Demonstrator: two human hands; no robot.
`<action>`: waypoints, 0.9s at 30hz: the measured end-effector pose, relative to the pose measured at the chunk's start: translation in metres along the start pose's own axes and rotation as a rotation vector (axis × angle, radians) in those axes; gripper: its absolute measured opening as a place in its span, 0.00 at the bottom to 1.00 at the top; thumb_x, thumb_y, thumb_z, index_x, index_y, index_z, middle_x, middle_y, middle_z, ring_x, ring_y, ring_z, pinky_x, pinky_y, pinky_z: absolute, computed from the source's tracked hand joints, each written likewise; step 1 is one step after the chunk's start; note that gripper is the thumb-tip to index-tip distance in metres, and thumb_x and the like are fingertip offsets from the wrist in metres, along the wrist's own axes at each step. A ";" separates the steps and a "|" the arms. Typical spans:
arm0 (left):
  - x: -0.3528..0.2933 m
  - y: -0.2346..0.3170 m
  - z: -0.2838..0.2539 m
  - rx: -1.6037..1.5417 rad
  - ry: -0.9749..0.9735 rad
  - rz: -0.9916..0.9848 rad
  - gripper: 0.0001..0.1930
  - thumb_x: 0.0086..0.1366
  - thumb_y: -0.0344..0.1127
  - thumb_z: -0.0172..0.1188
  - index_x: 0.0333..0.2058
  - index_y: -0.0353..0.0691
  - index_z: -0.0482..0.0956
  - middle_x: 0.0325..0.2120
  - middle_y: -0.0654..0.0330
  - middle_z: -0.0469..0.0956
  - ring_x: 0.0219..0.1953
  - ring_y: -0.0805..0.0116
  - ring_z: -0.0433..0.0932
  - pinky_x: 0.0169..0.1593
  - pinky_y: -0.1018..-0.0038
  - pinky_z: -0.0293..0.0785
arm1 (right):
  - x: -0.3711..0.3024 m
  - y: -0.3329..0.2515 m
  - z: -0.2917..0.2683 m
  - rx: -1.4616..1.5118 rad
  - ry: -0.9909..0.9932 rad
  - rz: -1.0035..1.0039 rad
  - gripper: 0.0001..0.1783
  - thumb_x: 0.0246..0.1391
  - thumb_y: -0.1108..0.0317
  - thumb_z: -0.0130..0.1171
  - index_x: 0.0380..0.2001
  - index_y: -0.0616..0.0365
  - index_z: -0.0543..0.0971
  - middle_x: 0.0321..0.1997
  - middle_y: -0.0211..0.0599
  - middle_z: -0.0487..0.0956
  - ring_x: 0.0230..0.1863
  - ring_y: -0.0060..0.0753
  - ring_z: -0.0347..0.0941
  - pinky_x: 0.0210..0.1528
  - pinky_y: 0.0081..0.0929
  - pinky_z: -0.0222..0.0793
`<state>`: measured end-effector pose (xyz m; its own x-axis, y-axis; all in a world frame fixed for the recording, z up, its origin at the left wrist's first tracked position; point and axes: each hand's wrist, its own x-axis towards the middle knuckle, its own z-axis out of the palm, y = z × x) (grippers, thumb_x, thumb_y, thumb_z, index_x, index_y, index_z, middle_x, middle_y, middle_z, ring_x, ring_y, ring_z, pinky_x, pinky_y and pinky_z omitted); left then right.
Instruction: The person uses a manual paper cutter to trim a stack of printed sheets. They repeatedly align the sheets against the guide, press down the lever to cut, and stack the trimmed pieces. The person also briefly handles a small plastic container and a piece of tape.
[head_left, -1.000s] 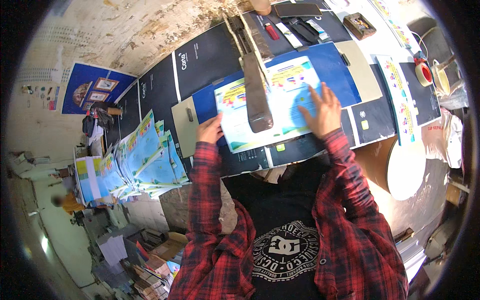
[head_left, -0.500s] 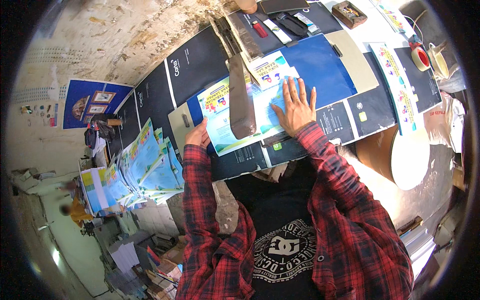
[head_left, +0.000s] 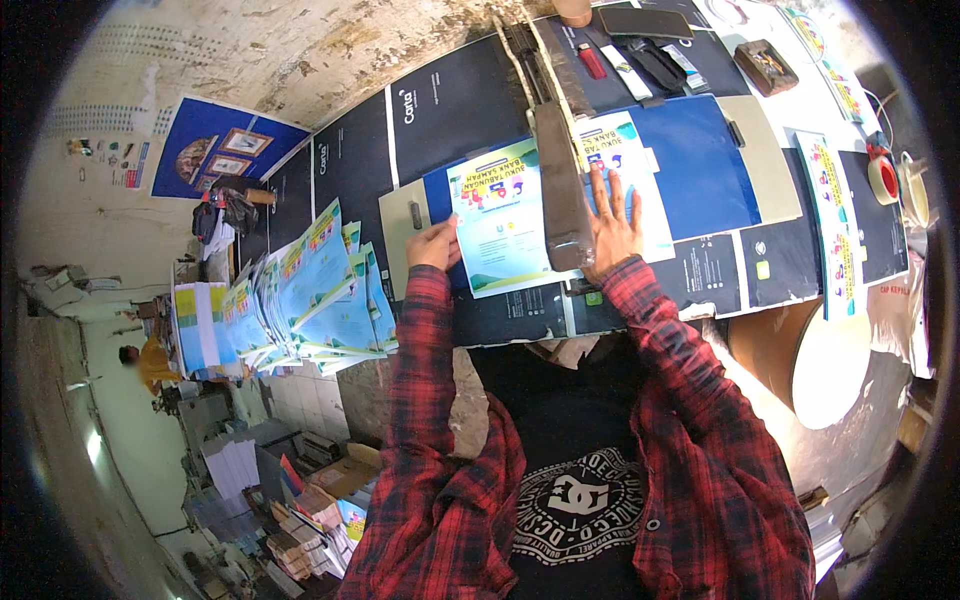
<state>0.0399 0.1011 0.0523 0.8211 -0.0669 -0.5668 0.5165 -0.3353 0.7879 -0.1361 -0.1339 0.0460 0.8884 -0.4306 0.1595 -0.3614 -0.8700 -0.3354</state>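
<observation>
A printed booklet sheet (head_left: 505, 240) in light blue, yellow and green lies spread on a blue board (head_left: 697, 165). Across its middle runs a long brown-grey metal arm (head_left: 563, 190), which covers a strip of the sheet. My left hand (head_left: 434, 246) is closed at the sheet's left edge, fingertips pinching it. To the right of the arm, my right hand (head_left: 613, 228) rests flat on the sheet's other half with fingers apart. Its thumb is hidden beside the arm's near end.
Many loose printed sheets (head_left: 310, 290) are heaped at the table's left. A booklet stack (head_left: 835, 230) lies on the right, beside tape rolls (head_left: 883, 180). A phone (head_left: 645, 22), a red lighter (head_left: 592, 62) and a small box (head_left: 766, 66) sit at the far side.
The sheet has turned straighter beside the metal arm. My left fingers have closed on its edge, and my right hand now sits closer to the arm. The whole view has shifted.
</observation>
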 end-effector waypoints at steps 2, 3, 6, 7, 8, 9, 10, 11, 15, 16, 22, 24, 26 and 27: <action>-0.015 -0.002 0.024 0.457 0.296 0.672 0.22 0.60 0.37 0.67 0.51 0.33 0.77 0.48 0.51 0.81 0.48 0.56 0.80 0.53 0.62 0.76 | 0.000 0.003 0.003 -0.015 -0.014 0.003 0.35 0.61 0.42 0.50 0.68 0.43 0.63 0.78 0.39 0.50 0.78 0.48 0.43 0.73 0.61 0.37; -0.029 -0.004 0.038 0.684 0.451 1.003 0.22 0.60 0.35 0.67 0.52 0.34 0.77 0.49 0.50 0.80 0.50 0.53 0.79 0.55 0.60 0.75 | -0.001 0.003 0.003 -0.037 -0.038 0.000 0.36 0.60 0.44 0.51 0.69 0.44 0.62 0.78 0.39 0.50 0.78 0.48 0.43 0.73 0.61 0.37; -0.072 -0.017 0.083 0.998 0.169 1.161 0.27 0.66 0.46 0.57 0.59 0.36 0.72 0.64 0.52 0.67 0.68 0.51 0.60 0.69 0.49 0.53 | 0.000 0.003 0.009 -0.023 -0.009 -0.016 0.37 0.58 0.49 0.54 0.69 0.45 0.62 0.78 0.39 0.50 0.78 0.48 0.42 0.73 0.62 0.37; -0.074 -0.027 0.092 1.040 0.122 1.130 0.29 0.67 0.47 0.55 0.61 0.37 0.70 0.66 0.54 0.64 0.70 0.52 0.58 0.70 0.48 0.51 | 0.000 0.005 0.012 -0.008 0.018 -0.020 0.37 0.57 0.50 0.56 0.69 0.46 0.62 0.78 0.40 0.50 0.78 0.48 0.41 0.73 0.62 0.38; -0.072 -0.035 0.095 1.081 0.074 1.099 0.30 0.67 0.48 0.54 0.63 0.38 0.68 0.68 0.56 0.61 0.71 0.53 0.55 0.70 0.47 0.49 | 0.002 0.006 0.016 0.005 0.013 -0.038 0.38 0.56 0.52 0.56 0.68 0.46 0.62 0.78 0.40 0.49 0.78 0.48 0.41 0.73 0.62 0.37; -0.071 -0.041 0.096 1.058 0.101 1.107 0.30 0.68 0.48 0.53 0.64 0.38 0.67 0.68 0.56 0.61 0.71 0.53 0.55 0.70 0.47 0.48 | 0.001 0.005 0.014 0.013 0.005 -0.050 0.38 0.55 0.53 0.57 0.68 0.47 0.63 0.78 0.39 0.49 0.78 0.47 0.40 0.74 0.62 0.36; -0.070 -0.046 0.096 1.035 0.128 1.115 0.30 0.68 0.47 0.53 0.65 0.38 0.66 0.69 0.56 0.61 0.71 0.53 0.56 0.71 0.48 0.48 | 0.001 0.004 0.013 0.021 -0.003 -0.062 0.38 0.53 0.55 0.58 0.68 0.48 0.63 0.78 0.39 0.48 0.79 0.47 0.39 0.74 0.62 0.36; -0.069 -0.051 0.096 1.012 0.154 1.122 0.30 0.68 0.47 0.52 0.65 0.39 0.66 0.69 0.56 0.60 0.71 0.53 0.56 0.71 0.48 0.47 | -0.001 0.006 0.010 -0.028 0.053 -0.088 0.34 0.56 0.58 0.57 0.65 0.53 0.66 0.75 0.48 0.56 0.75 0.52 0.52 0.72 0.55 0.47; -0.066 -0.051 0.107 0.980 0.151 1.137 0.30 0.69 0.47 0.51 0.65 0.39 0.66 0.68 0.56 0.61 0.71 0.54 0.56 0.70 0.48 0.47 | 0.035 0.058 -0.002 0.639 0.154 0.142 0.27 0.58 0.60 0.58 0.58 0.61 0.72 0.61 0.58 0.72 0.58 0.59 0.72 0.60 0.43 0.68; -0.066 -0.054 0.101 0.976 0.175 1.120 0.29 0.69 0.47 0.52 0.65 0.39 0.66 0.68 0.56 0.61 0.70 0.54 0.57 0.70 0.49 0.47 | 0.049 0.040 -0.072 0.429 0.269 0.063 0.25 0.59 0.59 0.58 0.55 0.63 0.74 0.55 0.60 0.76 0.52 0.61 0.76 0.55 0.40 0.73; -0.067 -0.052 0.108 0.947 0.191 1.128 0.29 0.69 0.49 0.50 0.63 0.39 0.68 0.67 0.57 0.63 0.70 0.55 0.58 0.70 0.49 0.46 | 0.073 -0.080 -0.232 0.112 -0.013 -0.232 0.39 0.60 0.35 0.49 0.46 0.68 0.77 0.46 0.59 0.79 0.43 0.59 0.80 0.46 0.47 0.77; -0.065 -0.054 0.104 0.977 0.195 1.094 0.29 0.69 0.50 0.49 0.64 0.40 0.67 0.67 0.57 0.63 0.70 0.57 0.58 0.70 0.49 0.46 | 0.071 -0.100 -0.203 -0.032 -0.098 -0.110 0.46 0.56 0.28 0.49 0.44 0.71 0.76 0.48 0.60 0.78 0.40 0.61 0.81 0.43 0.53 0.77; -0.064 -0.053 0.104 0.971 0.174 1.067 0.29 0.69 0.50 0.49 0.64 0.40 0.67 0.67 0.58 0.63 0.70 0.57 0.58 0.70 0.49 0.46 | 0.052 -0.082 -0.175 -0.067 -0.142 -0.190 0.48 0.55 0.33 0.53 0.57 0.72 0.69 0.61 0.61 0.70 0.49 0.62 0.78 0.43 0.54 0.78; -0.064 -0.054 0.107 0.943 0.185 1.093 0.29 0.69 0.50 0.49 0.63 0.41 0.67 0.67 0.58 0.63 0.70 0.57 0.57 0.70 0.49 0.47 | 0.040 -0.072 -0.166 -0.066 -0.157 -0.174 0.48 0.57 0.37 0.55 0.62 0.73 0.62 0.65 0.65 0.65 0.56 0.64 0.72 0.53 0.52 0.73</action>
<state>-0.0667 0.0226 0.0200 0.7488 -0.5929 0.2963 -0.6625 -0.6825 0.3085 -0.1219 -0.1282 0.2308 0.9702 -0.2344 0.0617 -0.2120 -0.9440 -0.2530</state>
